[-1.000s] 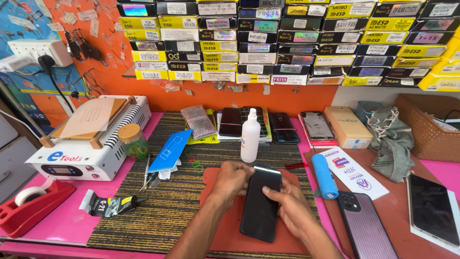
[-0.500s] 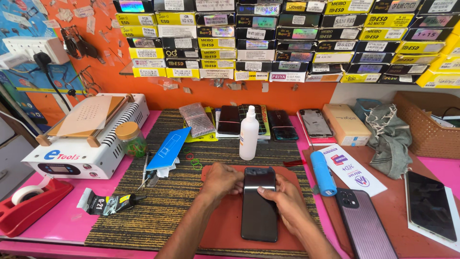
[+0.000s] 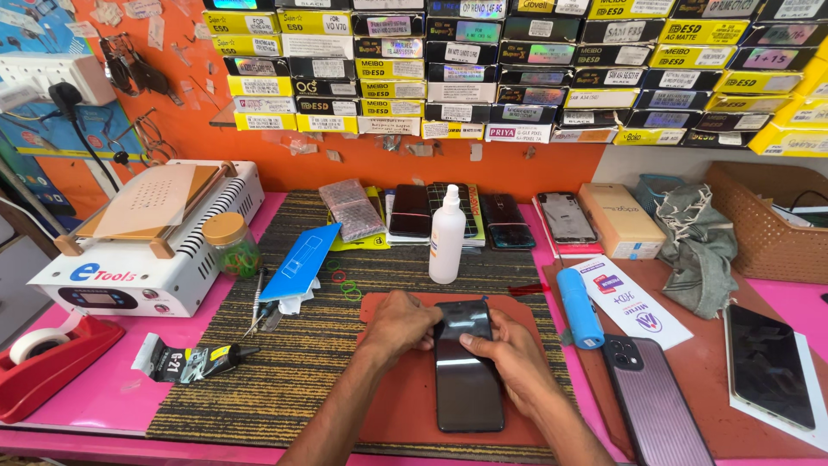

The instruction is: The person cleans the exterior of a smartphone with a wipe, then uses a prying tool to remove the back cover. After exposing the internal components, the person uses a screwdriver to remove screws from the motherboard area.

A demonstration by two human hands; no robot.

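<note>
On the counter point(image 3: 103, 388), at the 6 o'clock edge: a black phone point(image 3: 467, 367) is laid flat, screen up, on a reddish-brown mat point(image 3: 405, 406).
Left hand point(image 3: 398, 324): it is placed at the phone's top left corner, at 10 o'clock of the phone; the fingers are pressed together on the top edge of the glass.
Right hand point(image 3: 509, 354): it is laid along the phone's right side, at 3 o'clock of the phone; the thumb is stretched across the upper screen, and the other fingers are curled at the edge, so whether the phone is clamped cannot be told.
Striped mat point(image 3: 285, 362): it is spread under the reddish-brown mat.
White spray bottle point(image 3: 447, 235): it is stood upright at 12 o'clock of the phone, near it.
Blue roller point(image 3: 579, 307): it is laid at 2 o'clock of the phone, just beside the right hand.
Ribbed phone case point(image 3: 651, 401): it is laid at 3 o'clock, apart from the phone.
White heating machine point(image 3: 147, 250): it is set at 10 o'clock, well apart.
Red tape dispenser point(image 3: 47, 367): it is set at 9 o'clock, at the counter's left end.
Glue tube point(image 3: 185, 361): it is laid at 9 o'clock, between dispenser and phone.
</note>
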